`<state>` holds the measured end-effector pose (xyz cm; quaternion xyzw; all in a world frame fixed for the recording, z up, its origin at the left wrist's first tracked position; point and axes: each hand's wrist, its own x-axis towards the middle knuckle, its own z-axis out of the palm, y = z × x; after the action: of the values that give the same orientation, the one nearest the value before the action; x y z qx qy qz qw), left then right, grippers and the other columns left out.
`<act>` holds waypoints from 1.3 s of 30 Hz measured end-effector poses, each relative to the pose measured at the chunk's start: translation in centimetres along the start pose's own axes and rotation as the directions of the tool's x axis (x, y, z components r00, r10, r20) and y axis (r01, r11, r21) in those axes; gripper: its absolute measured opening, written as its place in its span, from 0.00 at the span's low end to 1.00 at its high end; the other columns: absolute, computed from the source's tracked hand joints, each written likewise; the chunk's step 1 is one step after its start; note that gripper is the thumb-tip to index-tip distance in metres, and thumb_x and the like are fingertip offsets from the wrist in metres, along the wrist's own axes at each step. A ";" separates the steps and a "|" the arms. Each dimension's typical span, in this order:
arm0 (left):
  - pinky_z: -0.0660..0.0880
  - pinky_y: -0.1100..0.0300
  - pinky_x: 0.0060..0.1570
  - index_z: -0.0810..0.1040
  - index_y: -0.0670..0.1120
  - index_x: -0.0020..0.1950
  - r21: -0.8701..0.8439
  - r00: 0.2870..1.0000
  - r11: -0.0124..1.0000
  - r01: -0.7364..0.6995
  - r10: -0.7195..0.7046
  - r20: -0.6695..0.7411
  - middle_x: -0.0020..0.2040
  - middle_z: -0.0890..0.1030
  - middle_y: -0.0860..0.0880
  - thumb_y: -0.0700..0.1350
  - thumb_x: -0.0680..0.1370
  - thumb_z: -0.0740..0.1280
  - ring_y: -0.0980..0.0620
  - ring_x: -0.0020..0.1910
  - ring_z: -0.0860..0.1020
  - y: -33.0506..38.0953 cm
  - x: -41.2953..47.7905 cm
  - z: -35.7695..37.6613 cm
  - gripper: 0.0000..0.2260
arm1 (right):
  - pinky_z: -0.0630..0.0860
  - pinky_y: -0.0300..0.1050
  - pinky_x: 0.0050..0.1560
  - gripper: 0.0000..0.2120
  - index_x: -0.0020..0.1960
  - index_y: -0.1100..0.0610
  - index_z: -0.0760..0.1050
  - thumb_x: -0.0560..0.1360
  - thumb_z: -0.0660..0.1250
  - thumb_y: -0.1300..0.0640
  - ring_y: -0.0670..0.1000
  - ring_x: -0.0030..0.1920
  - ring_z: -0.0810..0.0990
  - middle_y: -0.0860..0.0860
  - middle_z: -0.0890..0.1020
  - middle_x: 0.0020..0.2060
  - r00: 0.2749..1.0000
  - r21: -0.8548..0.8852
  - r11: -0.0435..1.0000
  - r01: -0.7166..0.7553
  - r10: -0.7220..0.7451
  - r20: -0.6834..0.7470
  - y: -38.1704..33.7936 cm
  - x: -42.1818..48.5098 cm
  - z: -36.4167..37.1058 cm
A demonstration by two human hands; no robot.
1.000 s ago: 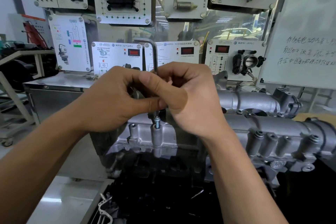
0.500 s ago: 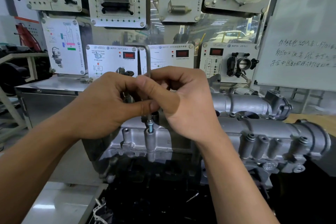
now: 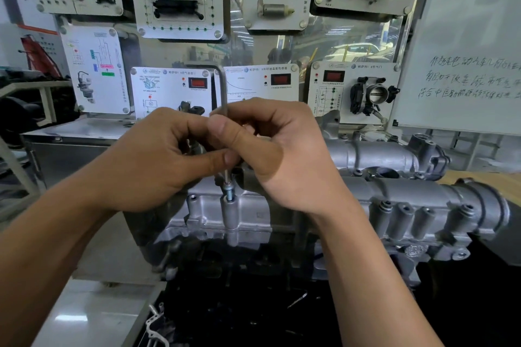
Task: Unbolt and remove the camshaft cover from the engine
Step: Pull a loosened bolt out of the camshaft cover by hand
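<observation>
Pinching hex key point(image 3: 223, 87) upright: left hand point(image 3: 152, 166) and right hand point(image 3: 284, 155) both grasp its shaft, likely finger-spinning loosened bolt point(image 3: 229, 193) from camshaft cover point(image 3: 253, 214).

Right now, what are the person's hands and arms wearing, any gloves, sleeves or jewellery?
Nothing shows. The left hand and right hand are bare, with no gloves, rings or markings. The left forearm and right forearm are bare to the frame's edge: no sleeves, watch or bands.
</observation>
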<state>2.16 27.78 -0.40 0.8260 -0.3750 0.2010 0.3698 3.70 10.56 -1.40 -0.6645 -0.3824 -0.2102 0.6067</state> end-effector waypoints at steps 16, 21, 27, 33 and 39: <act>0.79 0.41 0.50 0.85 0.52 0.46 0.015 0.993 0.993 0.116 -0.116 -0.013 0.43 0.86 0.49 0.57 0.73 0.74 0.44 0.44 0.84 0.3 0.0 -0.3 0.10 | 0.79 0.59 0.41 0.08 0.45 0.63 0.82 0.79 0.67 0.61 0.62 0.39 0.80 0.59 0.83 0.35 0.997 -0.108 0.993 0.040 -0.033 0.069 -0.4 -0.1 -0.4; 0.79 0.41 0.53 0.83 0.57 0.50 0.072 0.994 0.992 0.106 -0.106 -0.006 0.46 0.86 0.48 0.60 0.69 0.76 0.47 0.47 0.83 0.5 -0.1 0.0 0.13 | 0.79 0.60 0.36 0.04 0.42 0.64 0.84 0.74 0.73 0.63 0.66 0.37 0.81 0.66 0.82 0.34 0.997 -0.043 0.997 0.064 -0.065 -0.029 -0.2 0.1 -0.1; 0.79 0.54 0.41 0.77 0.56 0.49 0.360 0.977 0.911 0.199 -0.214 0.002 0.40 0.81 0.56 0.69 0.63 0.73 0.57 0.38 0.79 0.1 -0.8 1.3 0.23 | 0.74 0.43 0.31 0.10 0.41 0.61 0.82 0.80 0.66 0.60 0.51 0.29 0.78 0.59 0.83 0.33 0.996 -0.024 0.999 0.022 -0.024 -0.080 -0.4 0.3 -1.0; 0.75 0.71 0.37 0.80 0.57 0.47 0.183 0.979 0.964 0.190 -0.173 -0.108 0.39 0.84 0.57 0.54 0.67 0.78 0.57 0.35 0.80 0.3 -1.6 1.4 0.12 | 0.74 0.38 0.29 0.10 0.45 0.56 0.79 0.81 0.62 0.60 0.48 0.26 0.78 0.51 0.84 0.32 0.985 -0.101 0.994 0.034 -0.051 -0.165 -1.3 -0.1 -4.6; 0.73 0.75 0.37 0.81 0.59 0.44 0.195 0.976 0.959 0.205 -0.186 -0.111 0.40 0.83 0.59 0.56 0.62 0.78 0.60 0.37 0.81 0.7 -1.5 1.4 0.13 | 0.73 0.42 0.29 0.10 0.44 0.62 0.79 0.81 0.63 0.61 0.48 0.26 0.76 0.50 0.84 0.30 0.984 -0.180 0.984 -0.017 -0.016 -0.179 -2.2 -1.1 -7.7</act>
<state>0.73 27.11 -1.87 0.8827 -0.2513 0.2387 0.3175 2.78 2.74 0.61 -0.6951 -0.3055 -0.3029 0.5760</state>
